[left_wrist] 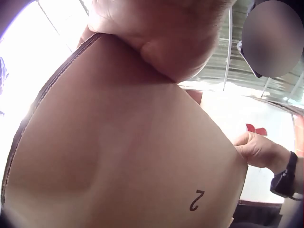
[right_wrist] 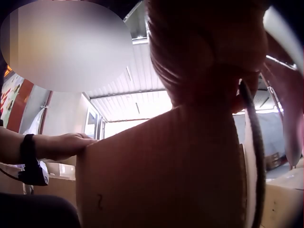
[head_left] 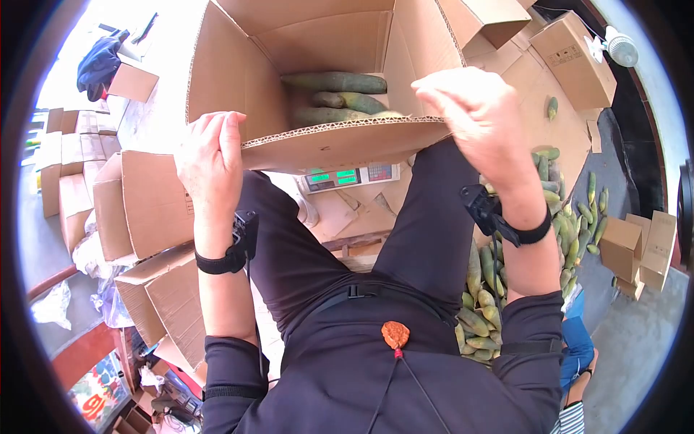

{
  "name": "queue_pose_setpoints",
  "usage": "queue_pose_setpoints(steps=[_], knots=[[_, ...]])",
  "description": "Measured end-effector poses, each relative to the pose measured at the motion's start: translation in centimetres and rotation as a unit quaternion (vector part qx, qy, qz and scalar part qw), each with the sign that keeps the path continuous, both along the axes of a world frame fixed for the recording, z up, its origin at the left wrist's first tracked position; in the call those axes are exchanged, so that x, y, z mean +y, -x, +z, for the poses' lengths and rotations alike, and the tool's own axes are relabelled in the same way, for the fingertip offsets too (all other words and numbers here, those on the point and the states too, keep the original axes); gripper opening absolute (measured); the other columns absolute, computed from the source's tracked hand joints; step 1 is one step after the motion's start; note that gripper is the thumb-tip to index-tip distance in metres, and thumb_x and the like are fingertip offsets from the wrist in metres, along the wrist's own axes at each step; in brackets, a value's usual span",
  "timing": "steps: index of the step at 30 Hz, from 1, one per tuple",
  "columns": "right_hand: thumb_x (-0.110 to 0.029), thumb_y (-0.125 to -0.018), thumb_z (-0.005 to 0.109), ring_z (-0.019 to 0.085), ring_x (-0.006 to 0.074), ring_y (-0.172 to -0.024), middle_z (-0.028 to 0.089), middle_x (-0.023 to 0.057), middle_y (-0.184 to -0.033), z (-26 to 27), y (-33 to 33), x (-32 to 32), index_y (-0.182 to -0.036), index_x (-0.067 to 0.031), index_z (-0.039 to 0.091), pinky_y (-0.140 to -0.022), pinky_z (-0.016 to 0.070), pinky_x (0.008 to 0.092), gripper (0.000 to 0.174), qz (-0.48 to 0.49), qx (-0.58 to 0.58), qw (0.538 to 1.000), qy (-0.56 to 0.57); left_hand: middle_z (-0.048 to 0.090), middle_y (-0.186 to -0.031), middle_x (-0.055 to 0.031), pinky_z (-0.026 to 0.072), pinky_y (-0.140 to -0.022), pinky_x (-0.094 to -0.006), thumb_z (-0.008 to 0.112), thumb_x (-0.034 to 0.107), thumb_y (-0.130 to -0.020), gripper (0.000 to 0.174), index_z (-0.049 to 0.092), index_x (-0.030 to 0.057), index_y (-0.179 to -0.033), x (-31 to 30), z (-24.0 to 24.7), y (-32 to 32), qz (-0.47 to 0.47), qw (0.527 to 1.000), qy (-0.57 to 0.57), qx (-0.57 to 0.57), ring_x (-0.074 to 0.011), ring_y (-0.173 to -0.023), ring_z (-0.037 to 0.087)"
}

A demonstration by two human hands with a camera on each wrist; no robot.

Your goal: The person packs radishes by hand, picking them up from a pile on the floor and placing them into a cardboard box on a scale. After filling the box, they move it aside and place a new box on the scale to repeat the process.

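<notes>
An open cardboard box stands between the person's knees in the head view, with several long green vegetables lying on its bottom. The left hand grips the near left corner of its rim, thumb and fingers pinching the edge. At the near right corner the right hand pinches the rim. Both wrist views show the outer side of the near panel, with a printed mark on it, and each hand at its top edge. Partly under the box's near side shows a scale with lit green displays.
Piles of green vegetables lie on the floor at the right. Cardboard boxes stand along the left, and more at the upper right beside a small white fan. Another person's leg shows at the lower right.
</notes>
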State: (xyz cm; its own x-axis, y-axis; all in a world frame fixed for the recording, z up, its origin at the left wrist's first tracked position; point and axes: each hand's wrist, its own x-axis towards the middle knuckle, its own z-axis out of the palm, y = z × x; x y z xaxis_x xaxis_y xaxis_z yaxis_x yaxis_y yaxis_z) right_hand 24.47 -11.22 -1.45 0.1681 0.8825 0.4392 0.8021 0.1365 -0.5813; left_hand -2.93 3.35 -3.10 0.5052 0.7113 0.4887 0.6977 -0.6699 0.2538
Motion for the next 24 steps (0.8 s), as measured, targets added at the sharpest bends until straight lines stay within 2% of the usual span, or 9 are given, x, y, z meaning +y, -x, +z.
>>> queue_pose_setpoints(steps=[1, 6, 10, 13, 15, 19, 21, 23, 24], knots=[[-0.005, -0.083, 0.066, 0.067, 0.0182, -0.078, 0.071, 0.0104, -0.083, 0.2, 0.1, -0.5, -0.095, -0.0016, 0.071, -0.072, 0.0502, 0.0275, 0.014, -0.025, 0.137, 0.99, -0.028, 0.067, -0.088, -0.0036, 0.0446, -0.082, -0.0341, 0.05, 0.024, -0.096, 0.027, 0.069, 0.0086, -0.085, 0.0, 0.0, 0.0, 0.008, 1.0, 0.009, 0.0, -0.0218, -0.089, 0.06], [-0.006, -0.09, 0.062, 0.065, 0.0121, -0.085, 0.071, 0.0082, -0.091, 0.5, -3.1, -4.6, -0.098, 0.0027, 0.069, -0.077, 0.0499, 0.0247, 0.014, -0.112, 0.218, 0.968, -0.055, 0.067, -0.087, -0.0033, 0.0443, -0.082, -0.0335, 0.049, 0.025, -0.097, 0.028, 0.069, 0.0084, -0.085, 0.0, -0.5, 0.2, 0.005, 1.0, 0.018, -0.002, -0.0215, -0.088, 0.06], [-0.007, -0.092, 0.059, 0.063, 0.0107, -0.088, 0.07, 0.0077, -0.092, -3.6, -6.3, -9.2, -0.1, 0.004, 0.069, -0.082, 0.0492, 0.0231, 0.016, -0.231, 0.262, 0.937, -0.002, 0.066, -0.085, -0.0031, 0.044, -0.082, -0.0327, 0.047, 0.026, -0.098, 0.03, 0.068, 0.0081, -0.086, -0.1, -0.4, 0.2, 0.016, 0.999, 0.033, -0.003, -0.0212, -0.087, 0.06], [-0.009, -0.093, 0.059, 0.063, 0.0104, -0.087, 0.07, 0.0063, -0.092, -9.7, -8.3, -13.7, -0.1, 0.003, 0.069, -0.081, 0.0491, 0.024, 0.017, -0.271, 0.306, 0.912, 0.023, 0.066, -0.085, -0.0039, 0.0438, -0.082, -0.0326, 0.047, 0.027, -0.098, 0.031, 0.068, 0.0072, -0.087, -0.1, -0.3, 0.3, 0.013, 0.999, 0.042, -0.011, -0.0213, -0.087, 0.06], [-0.011, -0.091, 0.06, 0.064, 0.0103, -0.086, 0.07, 0.0056, -0.089, -14.6, -9.2, -17.1, -0.101, 0.0028, 0.069, -0.079, 0.0497, 0.0257, 0.019, -0.338, 0.297, 0.887, 0.109, 0.066, -0.085, -0.0046, 0.0436, -0.082, -0.0325, 0.047, 0.027, -0.098, 0.031, 0.068, 0.0064, -0.087, -0.3, -0.2, 0.3, 0.003, 0.999, 0.052, -0.014, -0.0214, -0.088, 0.06], [-0.02, -0.088, 0.063, 0.068, 0.0178, -0.083, 0.071, 0.0131, -0.089, -24.7, -9.0, -24.2, -0.101, -0.0004, 0.069, -0.076, 0.0507, 0.0311, 0.024, -0.406, 0.162, 0.861, 0.259, 0.065, -0.086, -0.0084, 0.0444, -0.078, -0.0306, 0.053, 0.025, -0.097, 0.028, 0.067, 0.0008, -0.091, -0.5, 0.5, 0.0, 0.009, 0.992, 0.115, -0.055, -0.0213, -0.083, 0.06], [-0.022, -0.087, 0.064, 0.068, 0.0211, -0.083, 0.071, 0.0154, -0.091, -28.5, -8.0, -27.7, -0.101, -0.0027, 0.069, -0.077, 0.0507, 0.0326, 0.025, -0.411, 0.186, 0.834, 0.318, 0.065, -0.085, -0.0088, 0.0451, -0.075, -0.03, 0.058, 0.02, -0.094, 0.023, 0.067, -0.0005, -0.09, -0.5, 0.6, -0.1, 0.011, 0.997, 0.057, -0.045, -0.0216, -0.08, 0.059], [-0.014, -0.087, 0.063, 0.064, 0.0135, -0.07, 0.068, 0.0034, -0.079, -33.8, -6.8, -31.8, -0.098, -0.0022, 0.071, -0.063, 0.0502, 0.0283, 0.018, -0.451, 0.224, 0.799, 0.328, 0.066, -0.087, -0.0082, 0.0455, -0.077, -0.0292, 0.06, 0.018, -0.093, 0.02, 0.067, -0.0005, -0.091, -0.6, 0.8, -0.3, 0.01, 0.998, 0.043, -0.043, -0.0205, -0.082, 0.06], [-0.014, -0.087, 0.062, 0.062, 0.0131, -0.065, 0.066, 0.0029, -0.076, -37.0, -6.1, -34.3, -0.096, -0.0032, 0.07, -0.057, 0.0482, 0.0279, 0.016, -0.458, 0.297, 0.768, 0.337, 0.066, -0.088, -0.0077, 0.0455, -0.078, -0.0285, 0.06, 0.018, -0.094, 0.02, 0.067, -0.0004, -0.092, -0.7, 1.0, -0.6, 0.017, 0.996, 0.051, -0.066, -0.0193, -0.084, 0.06]])
